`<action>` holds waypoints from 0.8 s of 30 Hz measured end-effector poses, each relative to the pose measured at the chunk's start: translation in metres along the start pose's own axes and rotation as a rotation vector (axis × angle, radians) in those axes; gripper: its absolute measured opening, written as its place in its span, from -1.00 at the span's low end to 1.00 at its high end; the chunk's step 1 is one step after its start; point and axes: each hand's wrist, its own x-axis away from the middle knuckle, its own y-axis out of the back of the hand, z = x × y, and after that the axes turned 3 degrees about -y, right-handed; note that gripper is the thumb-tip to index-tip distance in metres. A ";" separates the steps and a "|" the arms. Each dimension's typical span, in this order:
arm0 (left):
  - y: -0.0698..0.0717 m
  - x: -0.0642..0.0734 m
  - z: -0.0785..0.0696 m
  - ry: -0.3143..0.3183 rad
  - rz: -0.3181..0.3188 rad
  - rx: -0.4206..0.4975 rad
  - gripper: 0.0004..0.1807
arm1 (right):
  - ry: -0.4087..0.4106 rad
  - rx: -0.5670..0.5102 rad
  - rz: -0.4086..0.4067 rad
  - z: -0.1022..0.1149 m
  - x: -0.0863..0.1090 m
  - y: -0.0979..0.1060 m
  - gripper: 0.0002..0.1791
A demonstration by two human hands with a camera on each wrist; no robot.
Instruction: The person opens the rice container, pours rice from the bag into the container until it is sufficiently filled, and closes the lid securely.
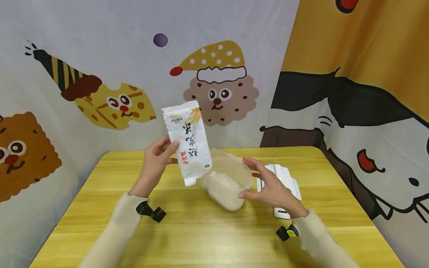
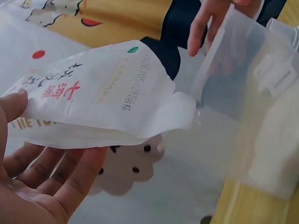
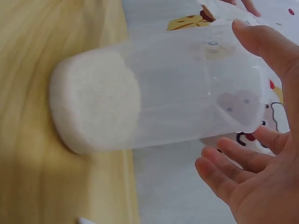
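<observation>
A white rice bag [image 1: 192, 141] with printed characters hangs tilted, its narrow lower end [image 2: 175, 112] at the rim of a clear plastic container [image 1: 231, 163]. My left hand [image 1: 155, 160] holds the bag by its left edge, thumb in front and fingers behind. White rice [image 1: 223, 180] fills the bottom of the container, which stands on the table. With thumb and fingers spread across the rim, my right hand [image 1: 269, 186] grips the container's right side. In the right wrist view, the thumb [image 3: 264, 39] lies on the rim and several fingers are held off the wall.
A white plastic piece with slots [image 1: 286, 178], possibly a lid, lies on the table to the right of the container, partly hidden by my right hand. The wooden table [image 1: 117, 178] ends at a cloth backdrop [image 1: 134, 44] with cartoon prints.
</observation>
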 end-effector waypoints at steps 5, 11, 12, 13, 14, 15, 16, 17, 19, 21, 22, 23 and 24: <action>0.019 0.008 0.007 0.074 -0.025 -0.074 -0.45 | -0.037 -0.042 0.001 -0.008 0.004 -0.011 0.16; 0.041 0.017 0.016 0.169 -0.052 -0.138 -0.40 | -0.079 -0.134 -0.016 -0.015 0.006 -0.021 0.12; 0.044 0.019 0.018 0.184 -0.054 -0.143 -0.39 | -0.086 -0.144 -0.015 -0.016 0.007 -0.022 0.10; 0.047 0.021 0.020 0.200 -0.058 -0.148 -0.38 | -0.093 -0.153 -0.012 -0.017 0.007 -0.023 0.08; 0.051 0.022 0.021 0.215 -0.061 -0.156 -0.37 | -0.100 -0.161 -0.010 -0.017 0.008 -0.023 0.06; 0.054 0.024 0.023 0.230 -0.063 -0.162 -0.35 | -0.107 -0.165 -0.008 -0.017 0.008 -0.024 0.05; 0.058 0.026 0.025 0.245 -0.065 -0.171 -0.32 | -0.110 -0.168 -0.007 -0.018 0.008 -0.024 0.03; 0.061 0.027 0.026 0.263 -0.069 -0.179 -0.30 | -0.112 -0.169 -0.005 -0.018 0.009 -0.024 0.02; 0.067 0.030 0.030 0.298 -0.078 -0.195 -0.26 | -0.109 -0.167 -0.004 -0.018 0.009 -0.024 0.00; 0.073 0.032 0.035 0.328 -0.083 -0.220 -0.24 | -0.104 -0.164 -0.005 -0.018 0.009 -0.024 0.00; 0.076 0.032 0.038 0.342 -0.085 -0.232 -0.23 | -0.103 -0.163 -0.006 -0.018 0.009 -0.024 0.00; 0.078 0.033 0.041 0.354 -0.085 -0.240 -0.23 | -0.102 -0.163 -0.007 -0.018 0.009 -0.023 -0.01; 0.081 0.033 0.044 0.367 -0.084 -0.253 -0.22 | -0.102 -0.164 -0.007 -0.018 0.009 -0.023 -0.01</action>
